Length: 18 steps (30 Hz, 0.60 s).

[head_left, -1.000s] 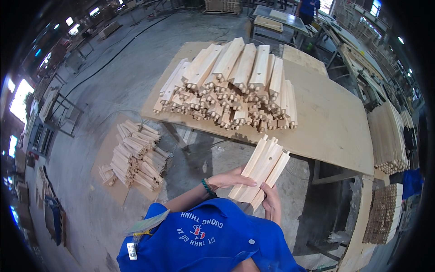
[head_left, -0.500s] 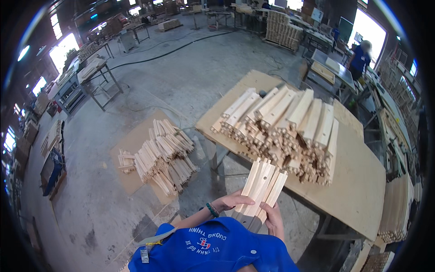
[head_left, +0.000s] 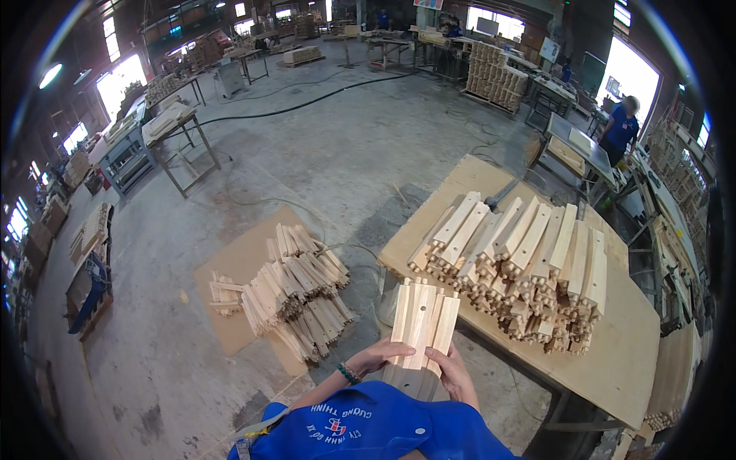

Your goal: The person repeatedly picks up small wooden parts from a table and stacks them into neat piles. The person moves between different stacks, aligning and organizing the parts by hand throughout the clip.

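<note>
Several pale wooden sticks [head_left: 424, 320] with round pegs at their far ends stand side by side in both my hands, in front of my body. My left hand [head_left: 381, 353] is closed round their left side with the thumb across the front. On the other side my right hand [head_left: 454, 371] grips them, thumb pressed on the face; its other fingers are mostly hidden. One front stick shows a dark hole. To the right, a large stack of similar sticks [head_left: 529, 268] lies on a board-topped table [head_left: 625, 368], close to the held ones but apart.
On the floor to the left, another heap of sticks [head_left: 295, 287] rests on a cardboard sheet [head_left: 220, 264]. A dark hose [head_left: 307, 105] crosses the floor farther off. Workbenches [head_left: 170, 126] stand at the left, and a person in blue [head_left: 619, 132] is at the far right.
The view has shifted, so the table and both heaps appear lower and farther right. The held sticks have swung from a rightward lean to nearly upright, farther from the table stack.
</note>
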{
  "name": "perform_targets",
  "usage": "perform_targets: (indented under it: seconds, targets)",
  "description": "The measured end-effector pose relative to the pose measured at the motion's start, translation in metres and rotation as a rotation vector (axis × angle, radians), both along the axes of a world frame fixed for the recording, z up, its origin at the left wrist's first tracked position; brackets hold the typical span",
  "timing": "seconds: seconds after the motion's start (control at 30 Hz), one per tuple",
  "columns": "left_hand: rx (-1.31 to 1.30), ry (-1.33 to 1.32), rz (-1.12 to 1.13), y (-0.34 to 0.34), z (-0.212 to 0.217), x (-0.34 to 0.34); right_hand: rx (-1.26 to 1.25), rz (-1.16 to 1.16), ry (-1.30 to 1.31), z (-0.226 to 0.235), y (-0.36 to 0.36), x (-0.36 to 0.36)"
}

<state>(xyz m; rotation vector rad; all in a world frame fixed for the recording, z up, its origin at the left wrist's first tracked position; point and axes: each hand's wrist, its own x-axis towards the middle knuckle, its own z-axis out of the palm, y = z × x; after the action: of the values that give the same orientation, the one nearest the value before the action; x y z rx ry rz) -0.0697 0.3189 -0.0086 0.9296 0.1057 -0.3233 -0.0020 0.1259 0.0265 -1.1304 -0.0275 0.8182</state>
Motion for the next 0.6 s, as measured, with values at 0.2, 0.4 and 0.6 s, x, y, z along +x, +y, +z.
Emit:
perform_targets:
  seconds: [0.2,0.4,0.6]
  targets:
    - [-0.072,0.098,0.059,0.035,-0.003,-0.011,-0.108,0.226,0.164,0.005,0.033,0.014]
    - [-0.152,0.094,0.297,0.035,-0.008,-0.013,-0.053,0.348,0.079,-0.026,0.057,0.03]
    - [-0.211,0.15,0.394,0.051,-0.013,-0.002,-0.018,0.42,-0.01,-0.048,0.085,0.061]
